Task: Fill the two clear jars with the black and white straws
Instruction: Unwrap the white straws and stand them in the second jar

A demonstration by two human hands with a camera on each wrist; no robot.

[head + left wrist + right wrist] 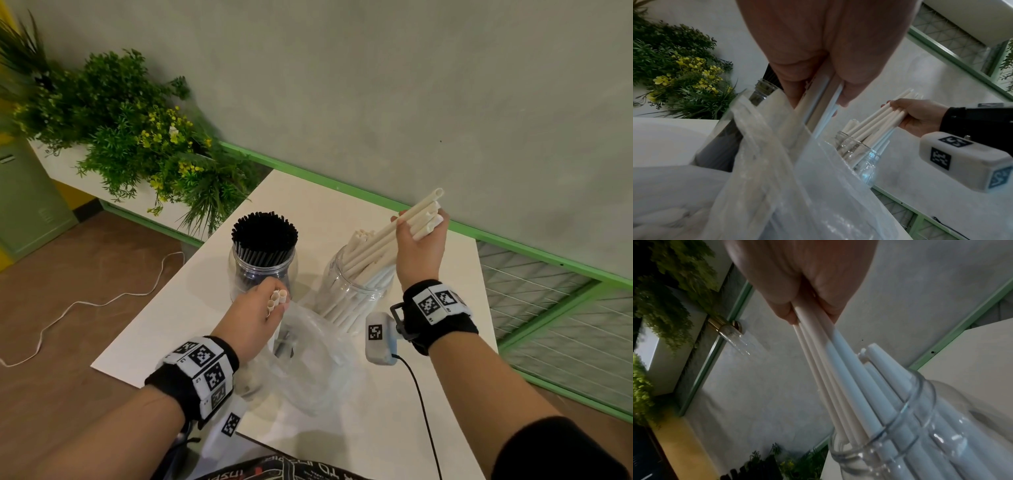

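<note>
Two clear jars stand on the white table [394, 411]. The left jar [262, 270] is packed with black straws [264, 236]. The right jar [356, 291] holds white straws [363, 253]. My right hand [419, 250] grips a bundle of white straws [828, 363] whose lower ends sit inside the right jar's mouth [890, 434]. My left hand [255, 318] grips a few white straws [277, 298] that reach down into a clear plastic bag [318, 363], seen in the left wrist view as the bag [797, 186] around the straws [818, 110].
A planter of green plants with yellow flowers [130, 133] stands past the table's left corner. The grey wall with a green rail [513, 246] runs behind the jars. A white cord [85, 305] lies on the brown floor at left.
</note>
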